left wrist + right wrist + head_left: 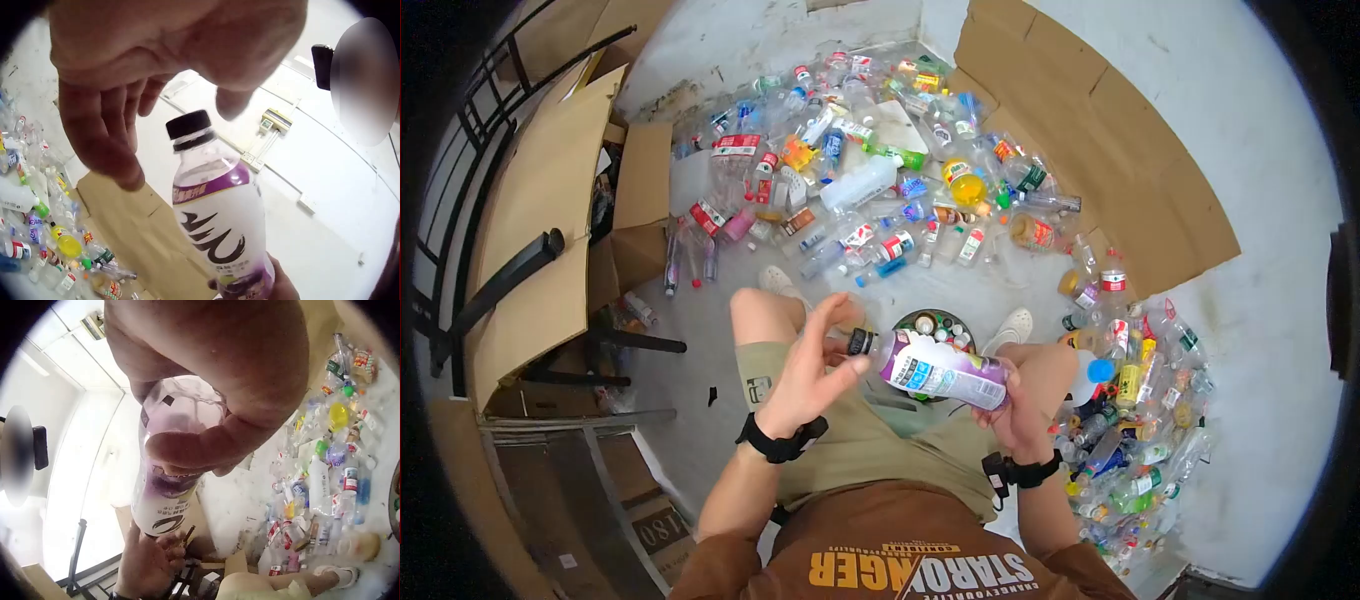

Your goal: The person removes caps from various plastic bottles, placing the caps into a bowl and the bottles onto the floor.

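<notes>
Purple/wht btl [943, 370], blk cap [861, 342]; basin [973, 335] prob. grn

Head view: from above, facing down and forward; widest of three, dark rounded corners, lap [870, 430] low centre. Left wrist view: very near, left hand [178, 53] across top, facing past its fingers to the bottle [222, 219] and pale wall. Right wrist view: equally near, right hand [231, 369] across top, facing toward left hand at lower left. Bottle pile shared by all: head upper middle, left wrist left edge, right wrist right side.
</notes>
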Tool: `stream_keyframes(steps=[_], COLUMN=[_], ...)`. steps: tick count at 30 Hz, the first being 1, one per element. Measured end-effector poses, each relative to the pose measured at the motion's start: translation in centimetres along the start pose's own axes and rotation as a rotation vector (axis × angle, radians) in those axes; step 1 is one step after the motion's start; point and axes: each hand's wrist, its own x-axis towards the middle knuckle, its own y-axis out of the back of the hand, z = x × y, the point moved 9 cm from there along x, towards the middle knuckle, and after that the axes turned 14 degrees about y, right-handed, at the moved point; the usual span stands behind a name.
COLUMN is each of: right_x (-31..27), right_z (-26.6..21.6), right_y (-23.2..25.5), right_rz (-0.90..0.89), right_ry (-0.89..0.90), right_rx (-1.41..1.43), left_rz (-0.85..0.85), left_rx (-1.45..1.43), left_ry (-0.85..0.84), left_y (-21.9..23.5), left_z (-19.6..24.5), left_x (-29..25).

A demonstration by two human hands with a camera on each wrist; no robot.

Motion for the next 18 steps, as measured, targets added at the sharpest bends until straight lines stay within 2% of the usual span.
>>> stream_keyframes(steps=[2,3,4,7,8,11,14,18], right_x=[-0.9,-1.1,-1.3,-2.3,-2.5,-2.3,-1.6,-1.5], right_z=[-0.2,-0.2,0.0,1.6,1.9,2.0,1.7,2.3], right_y=[-0.1,-0.2,-0.3,1.3,1.7,1.5,1.1,1.7], right_rz=[0.033,0.038,0.046,0.088,0.130,0.203,0.182,0.156], right_ry=[0.006,0.002,-0.004,-0.171,-0.189,-0.200,-0.146,-0.163], right_rx=[-0.014,-0.015,-0.016,0.058,0.047,0.015,-0.017,-0.041], left_rz=[-0.080,-0.122,-0.139,-0.287,-0.306,-0.103,-0.126,-0.192], left_rx=[0.127,0.197,0.143,0.167,0.179,-0.088,0.081,0.066], left_ry=[0.078,0.117,0.122,-0.224,-0.263,-0.047,0.131,0.047], left_y=[0.7,0.6,0.5,-0.7,-0.8,-0.2,0.7,0.6], left_z=[-4.0,-4.3,-4.1,-0.2,-0.4,-1.7,-5.0,-5.6], left_x=[1.1,1.7,1.5,0.8,0.8,1.2,2.0,1.6])
